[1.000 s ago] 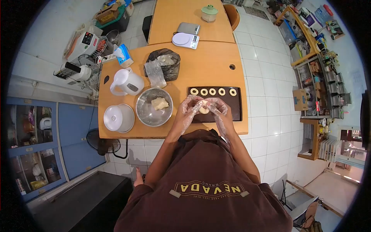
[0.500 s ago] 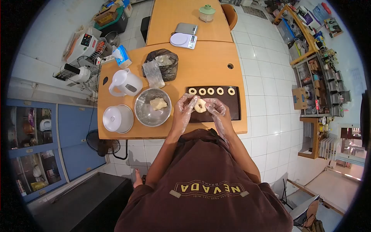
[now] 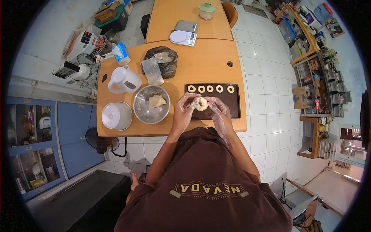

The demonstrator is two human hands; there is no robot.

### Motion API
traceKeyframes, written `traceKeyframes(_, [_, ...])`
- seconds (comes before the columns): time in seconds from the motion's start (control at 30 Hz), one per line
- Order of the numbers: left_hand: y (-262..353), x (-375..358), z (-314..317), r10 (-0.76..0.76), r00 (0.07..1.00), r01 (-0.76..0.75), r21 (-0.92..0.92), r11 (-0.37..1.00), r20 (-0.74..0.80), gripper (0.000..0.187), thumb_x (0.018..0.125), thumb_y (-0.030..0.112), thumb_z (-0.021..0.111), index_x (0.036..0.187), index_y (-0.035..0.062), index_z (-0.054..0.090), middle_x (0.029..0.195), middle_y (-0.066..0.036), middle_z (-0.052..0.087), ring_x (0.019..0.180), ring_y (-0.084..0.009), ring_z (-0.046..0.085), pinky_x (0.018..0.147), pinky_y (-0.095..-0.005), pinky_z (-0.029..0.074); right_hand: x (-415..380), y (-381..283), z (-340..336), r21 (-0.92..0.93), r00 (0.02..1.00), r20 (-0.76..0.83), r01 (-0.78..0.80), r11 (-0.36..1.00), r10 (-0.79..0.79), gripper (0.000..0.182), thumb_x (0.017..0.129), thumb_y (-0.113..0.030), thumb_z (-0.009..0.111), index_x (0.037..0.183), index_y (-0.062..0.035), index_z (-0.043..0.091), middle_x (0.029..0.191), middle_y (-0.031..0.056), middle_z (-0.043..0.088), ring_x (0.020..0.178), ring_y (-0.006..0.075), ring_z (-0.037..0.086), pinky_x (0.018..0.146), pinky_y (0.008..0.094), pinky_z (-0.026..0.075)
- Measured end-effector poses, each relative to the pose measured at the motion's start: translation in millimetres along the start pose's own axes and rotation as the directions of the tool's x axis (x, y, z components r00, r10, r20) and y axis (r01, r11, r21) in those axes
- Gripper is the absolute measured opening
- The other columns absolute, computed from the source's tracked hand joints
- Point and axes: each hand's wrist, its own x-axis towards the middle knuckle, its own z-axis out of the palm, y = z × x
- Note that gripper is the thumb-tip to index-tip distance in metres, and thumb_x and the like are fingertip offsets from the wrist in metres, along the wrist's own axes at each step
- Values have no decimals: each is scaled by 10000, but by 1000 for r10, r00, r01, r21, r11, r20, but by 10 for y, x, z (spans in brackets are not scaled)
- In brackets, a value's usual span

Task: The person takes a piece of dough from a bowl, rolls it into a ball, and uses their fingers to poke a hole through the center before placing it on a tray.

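Note:
Between my two floury hands is a ring of pale dough [image 3: 202,104], held up over the near part of a dark baking tray [image 3: 228,110]. My left hand [image 3: 186,108] pinches the ring's left edge with thumb and fingers. On the other side, my right hand [image 3: 218,110] has its fingers closed at the ring's right edge. A row of several dough rings [image 3: 210,89] lies along the tray's far side. To the left stands a steel mixing bowl [image 3: 145,116] with a lump of dough [image 3: 157,101] in it.
Left of the bowl are a white lidded container [image 3: 116,116] and a white electric kettle [image 3: 127,82]. Behind it lies a dark plastic bag [image 3: 169,69]. A white kitchen scale [image 3: 182,38] and a green-lidded jar [image 3: 207,11] stand farther back on the wooden table [image 3: 205,58].
The dough ring has turned slightly in my hands, and its hole now shows nearer my left fingers. My right fingers have shifted a little on its edge. The view has moved slightly.

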Motion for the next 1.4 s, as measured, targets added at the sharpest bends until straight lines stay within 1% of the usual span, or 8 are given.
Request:
traceKeyframes(0.1, [-13,-39,63,-4,999,4,12,1000,-35,130,1010,37,645,1125,-21,669,1087,-61,697,1020,-106,641,933,-267,511,-13,33,65,-316,975,-16,204,926,-221,294,976,-157,721,1239,-27,710,1103,68,720,984,161,656,867,335,516])
traceKeyframes(0.17, [-34,-59,120,-23,998,24,21,999,-62,123,1007,30,651,1116,-25,667,1064,-57,694,1012,-106,644,923,-264,517,-67,-83,101,-652,918,70,339,679,-391,319,942,-86,730,1251,-8,709,1067,156,716,916,271,694,816,402,537])
traceKeyframes(0.27, [-49,-64,156,-15,997,19,60,998,-71,122,998,22,665,1108,-30,666,1041,-48,688,1006,-106,646,913,-263,524,-69,-38,78,-723,872,94,392,569,-481,315,923,-53,719,1236,-15,719,1038,194,705,922,331,702,811,407,538])
traceKeyframes(0.57, [-134,-76,188,-97,995,94,-220,971,-3,149,990,48,683,1135,21,664,1122,-39,681,1051,-99,639,891,-257,526,-66,-55,6,-754,824,68,412,512,-563,297,922,-39,711,1218,-18,733,1031,204,711,910,358,712,791,412,553])
traceKeyframes(0.8, [-76,-23,245,-142,990,126,-327,936,-24,178,984,36,683,1157,-5,670,1054,-52,682,998,-115,650,901,-275,526,-3,48,-51,-679,883,5,347,647,-469,269,942,-66,728,1202,4,723,1036,143,741,927,219,712,840,343,548])
traceKeyframes(0.97, [-113,57,96,-89,990,107,-166,980,112,170,972,33,699,1136,-10,680,1043,-48,704,944,-99,651,873,-266,528,53,63,-97,-360,966,34,251,899,-256,280,928,-105,751,1179,12,708,1033,124,752,975,190,715,850,338,549])
traceKeyframes(1.2, [59,97,-26,-123,979,130,-30,991,163,211,951,11,706,1158,-25,686,1061,-64,725,971,-127,691,847,-295,567,13,-81,-45,-712,915,51,315,627,-401,277,881,-55,755,1144,25,724,1012,191,744,926,311,739,817,370,558])
traceKeyframes(1.4, [67,35,-15,145,982,-185,434,881,125,291,948,2,702,1238,-11,716,1172,-106,728,1059,-160,692,921,-302,560,9,-34,72,-749,863,28,353,561,-505,317,878,-13,716,1194,15,728,1010,213,728,904,375,724,798,410,559])
